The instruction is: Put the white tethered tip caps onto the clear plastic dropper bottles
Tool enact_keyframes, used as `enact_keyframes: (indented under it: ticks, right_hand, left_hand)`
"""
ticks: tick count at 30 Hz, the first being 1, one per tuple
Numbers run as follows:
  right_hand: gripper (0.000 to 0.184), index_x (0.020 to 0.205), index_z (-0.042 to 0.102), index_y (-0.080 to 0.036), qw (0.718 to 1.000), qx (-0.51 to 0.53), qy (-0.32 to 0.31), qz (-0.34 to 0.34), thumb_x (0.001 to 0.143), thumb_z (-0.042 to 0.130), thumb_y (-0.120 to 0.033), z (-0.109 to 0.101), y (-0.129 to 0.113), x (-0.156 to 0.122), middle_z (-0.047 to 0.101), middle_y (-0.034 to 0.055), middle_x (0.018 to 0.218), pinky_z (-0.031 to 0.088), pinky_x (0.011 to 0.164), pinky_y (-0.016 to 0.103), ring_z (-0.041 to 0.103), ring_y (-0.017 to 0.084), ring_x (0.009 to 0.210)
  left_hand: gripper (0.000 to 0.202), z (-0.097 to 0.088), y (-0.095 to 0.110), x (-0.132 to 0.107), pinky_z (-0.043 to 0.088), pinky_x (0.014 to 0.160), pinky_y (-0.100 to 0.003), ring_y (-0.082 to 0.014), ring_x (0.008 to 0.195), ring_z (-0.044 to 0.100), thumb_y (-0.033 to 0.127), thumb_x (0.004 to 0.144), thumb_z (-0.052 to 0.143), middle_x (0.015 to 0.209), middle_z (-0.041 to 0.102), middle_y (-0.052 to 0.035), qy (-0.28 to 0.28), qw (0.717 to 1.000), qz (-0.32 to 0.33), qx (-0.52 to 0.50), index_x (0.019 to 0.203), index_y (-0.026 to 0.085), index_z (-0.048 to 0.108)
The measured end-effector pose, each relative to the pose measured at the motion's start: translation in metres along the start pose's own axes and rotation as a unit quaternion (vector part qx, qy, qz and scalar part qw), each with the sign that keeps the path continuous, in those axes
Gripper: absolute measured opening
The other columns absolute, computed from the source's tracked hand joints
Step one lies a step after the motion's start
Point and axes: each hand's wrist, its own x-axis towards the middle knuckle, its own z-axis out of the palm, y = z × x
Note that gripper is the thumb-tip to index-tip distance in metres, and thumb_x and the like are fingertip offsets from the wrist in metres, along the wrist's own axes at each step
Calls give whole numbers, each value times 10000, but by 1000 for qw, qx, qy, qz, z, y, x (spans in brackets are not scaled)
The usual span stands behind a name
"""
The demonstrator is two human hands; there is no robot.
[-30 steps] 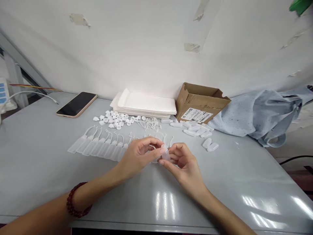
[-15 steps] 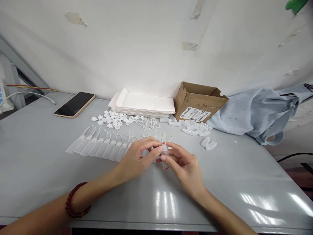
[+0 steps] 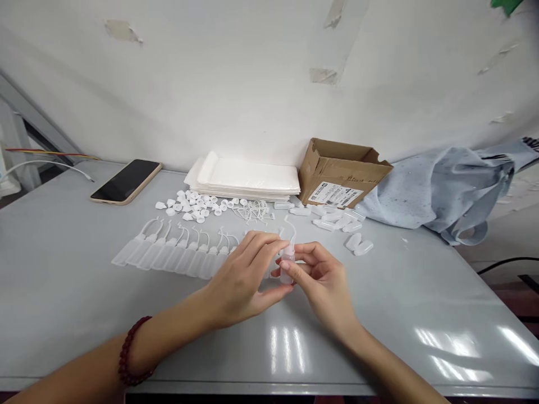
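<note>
A small translucent plastic bottle (image 3: 287, 276) stands upright between both hands, with a thin white loop strap (image 3: 293, 229) rising from its neck. My right hand (image 3: 326, 289) pinches the bottle's body between thumb and fingers. My left hand (image 3: 242, 280) curls about it from the other side, fingertips at the neck and thumb by the base. Left of the hands lies a row of similar strapped bottles (image 3: 168, 255); its right end is partly hidden behind my left hand. Beyond the hands are white caps (image 3: 200, 213) and loose straps (image 3: 255, 212).
Bottles without straps (image 3: 332, 219) lie before a brown cardboard box (image 3: 305, 168), with more (image 3: 353, 242) nearer. White envelopes (image 3: 252, 175) are stacked against the wall. A phone (image 3: 126, 180) rests at the left, a light blue cloth bag (image 3: 404, 191) at the right of the grey table (image 3: 400, 320).
My left thumb has moved from the bottle's neck down to its base, while the left fingers now touch the neck. The strap on the bottle's neck now shows upright.
</note>
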Motion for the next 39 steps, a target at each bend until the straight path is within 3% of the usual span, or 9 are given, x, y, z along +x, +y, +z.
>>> enact_keyframes:
  ticks: [4,12,17,22,32,39]
  right_hand:
    - [281,850,553,-187,1000,-9,4,16,725,750,-343,-4,0,3,662,2,807,530,570,252,720,183,674]
    - [301,834,575,-179,993,-117,21,-5,689,762,-366,-23,-8,11,663,19,752,509,519,272,663,178,618]
    - [237,790,692,-173,955,-290,-8,-60,850,573,-369,-49,-23,21,690,33,737,496,619,299,607,171,675]
    - [281,711,700,-179,923,-379,-36,-48,864,502,-307,-64,-29,27,699,25,722,443,594,289,593,175,672]
    - [277,679,670,-171,886,-456,-78,-19,829,439,-197,-67,-18,31,668,26,672,384,578,288,545,160,617]
    - [254,734,684,-160,880,-467,-88,0,835,456,-204,-62,-13,34,697,43,723,383,585,287,571,176,650]
  left_hand:
    - [407,2,-1,3,456,876,-385,-232,1018,499,187,816,653,1085,557,-126,1,1000,6,29,1163,110,454]
    - [336,-2,-2,26,455,848,-396,-252,992,483,261,822,639,1036,576,-121,-65,995,23,75,1084,91,517]
    - [376,8,-3,42,444,816,-401,-263,953,471,377,788,656,985,579,-105,-126,988,-5,86,1027,107,552]
    - [460,26,-5,52,434,806,-407,-272,949,465,442,706,723,961,580,-95,-173,981,-39,80,999,118,578]
    - [473,38,-7,53,416,824,-418,-286,978,457,466,697,710,978,578,-106,-231,965,-89,88,1006,120,618]
    - [466,41,-9,49,412,821,-424,-290,974,450,478,713,678,968,573,-110,-240,962,-88,100,1006,120,629]
